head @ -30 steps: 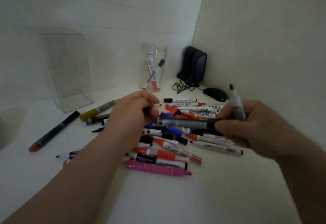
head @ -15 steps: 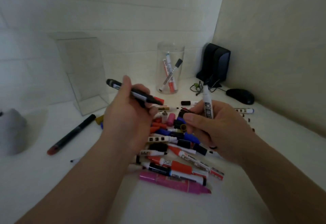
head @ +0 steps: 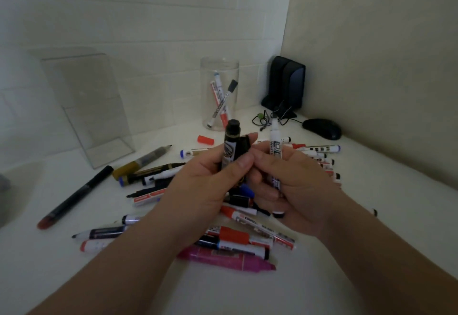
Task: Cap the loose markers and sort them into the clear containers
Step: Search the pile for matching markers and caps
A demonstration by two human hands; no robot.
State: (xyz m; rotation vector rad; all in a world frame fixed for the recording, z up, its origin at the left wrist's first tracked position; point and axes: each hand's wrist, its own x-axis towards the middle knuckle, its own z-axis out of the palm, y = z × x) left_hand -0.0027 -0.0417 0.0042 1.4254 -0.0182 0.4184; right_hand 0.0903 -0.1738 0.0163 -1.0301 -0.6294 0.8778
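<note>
So the black marker point(head: 230, 152) is held upright in the left hand point(head: 210, 183), fingers wrapped round its barrel, blunt dark top sticking up above them. Right next to it the right hand point(head: 295, 190) grips a white marker point(head: 275, 147), also upright, and its fingertips meet the left hand's. There's a dark bit between the two markers, can't tell if it's a cap.

Both hands hang over the pile of markers point(head: 247, 237) on the white surface point(head: 247, 295), with a pink marker point(head: 223, 259) at the near edge. A loose red cap point(head: 205, 139) lies behind the pile. Further back, the round clear jar point(head: 219, 71) has three markers in it, and the clear box point(head: 86, 106) stands to the left. Speakers point(head: 285, 84) and a mouse point(head: 322, 128) sit in the corner.
</note>
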